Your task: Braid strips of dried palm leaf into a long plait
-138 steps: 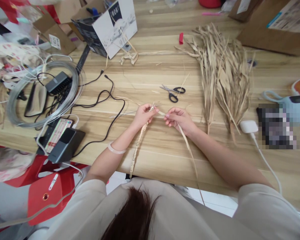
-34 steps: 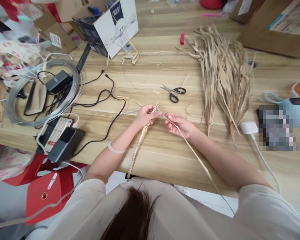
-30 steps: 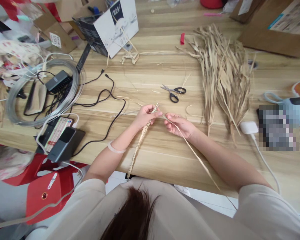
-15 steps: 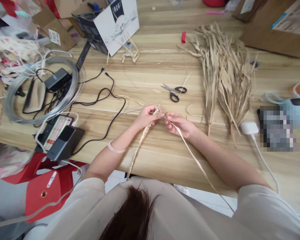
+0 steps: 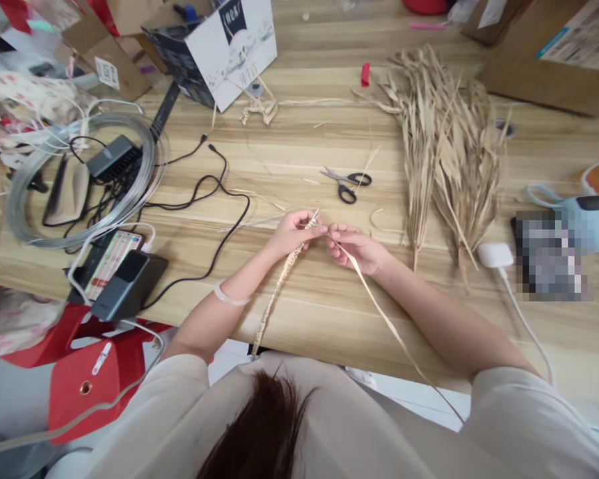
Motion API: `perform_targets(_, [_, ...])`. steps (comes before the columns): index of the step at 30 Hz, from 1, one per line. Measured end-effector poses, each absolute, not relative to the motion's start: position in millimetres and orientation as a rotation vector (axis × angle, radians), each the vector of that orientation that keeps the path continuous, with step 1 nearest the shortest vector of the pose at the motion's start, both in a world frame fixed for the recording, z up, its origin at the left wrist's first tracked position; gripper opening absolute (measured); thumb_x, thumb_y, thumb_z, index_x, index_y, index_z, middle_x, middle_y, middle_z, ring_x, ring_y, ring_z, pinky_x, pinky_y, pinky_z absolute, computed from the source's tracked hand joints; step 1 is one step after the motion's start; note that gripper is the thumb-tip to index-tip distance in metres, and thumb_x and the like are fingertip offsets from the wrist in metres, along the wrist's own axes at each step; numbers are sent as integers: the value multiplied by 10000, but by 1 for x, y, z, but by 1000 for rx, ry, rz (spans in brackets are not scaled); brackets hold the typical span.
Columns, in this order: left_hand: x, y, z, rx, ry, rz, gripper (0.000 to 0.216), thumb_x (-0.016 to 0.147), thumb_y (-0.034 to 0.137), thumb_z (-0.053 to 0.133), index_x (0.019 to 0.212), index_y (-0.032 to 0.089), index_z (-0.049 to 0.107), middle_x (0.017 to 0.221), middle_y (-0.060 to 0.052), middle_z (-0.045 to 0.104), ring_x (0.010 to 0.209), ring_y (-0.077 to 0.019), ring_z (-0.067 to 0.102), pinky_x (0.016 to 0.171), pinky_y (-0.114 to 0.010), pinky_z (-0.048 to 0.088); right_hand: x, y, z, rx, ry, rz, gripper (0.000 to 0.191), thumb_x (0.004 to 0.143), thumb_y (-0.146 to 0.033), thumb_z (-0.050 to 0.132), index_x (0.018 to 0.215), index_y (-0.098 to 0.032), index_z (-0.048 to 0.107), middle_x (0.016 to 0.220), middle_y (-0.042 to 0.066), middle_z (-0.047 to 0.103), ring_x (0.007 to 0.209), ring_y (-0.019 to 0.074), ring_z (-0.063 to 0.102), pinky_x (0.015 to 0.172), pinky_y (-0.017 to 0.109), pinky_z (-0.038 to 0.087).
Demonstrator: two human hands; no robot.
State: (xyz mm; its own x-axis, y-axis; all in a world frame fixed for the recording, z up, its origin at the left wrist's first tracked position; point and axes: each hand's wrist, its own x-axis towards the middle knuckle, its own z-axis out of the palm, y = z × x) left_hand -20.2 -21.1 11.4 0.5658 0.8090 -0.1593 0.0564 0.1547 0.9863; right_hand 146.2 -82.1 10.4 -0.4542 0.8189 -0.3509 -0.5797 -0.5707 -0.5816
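My left hand [image 5: 298,230] is closed around the upper end of a narrow braided straw cord [image 5: 274,293], which slants down over the table's front edge. Thin pointed tips stick out above its fingers. My right hand [image 5: 353,247] pinches a long pale straw strip [image 5: 379,306] close to the left fingertips. From that pinch the strip trails down to the right, past the table edge toward my sleeve. The fingertips of both hands nearly meet, and the exact join of strip and cord is too small to make out.
Black-handled scissors [image 5: 347,183] lie beyond my hands. Bundles of dried leaves [image 5: 434,146] are at the right. On the left are a coil of clear tubing [image 5: 20,206], black cables [image 5: 219,246] and a phone [image 5: 114,263]. A white printed box [image 5: 239,53] stands at the back.
Both hands keep nearly the same place and hold. The right fingers have shifted very slightly at the strip, and the whole view has moved a little.
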Motion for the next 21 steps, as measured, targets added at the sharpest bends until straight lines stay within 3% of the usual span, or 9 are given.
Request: perform_targets(21, [-19,-27,17,1310,831,568,368,646,390,774,769,121,554,621,-18,639,513,-68,561,405,-148,375,146,-81,6,-784,-542,2097,178,729,-202,667,766,-177,494,636,-36,607,522,74,569,500,192,460])
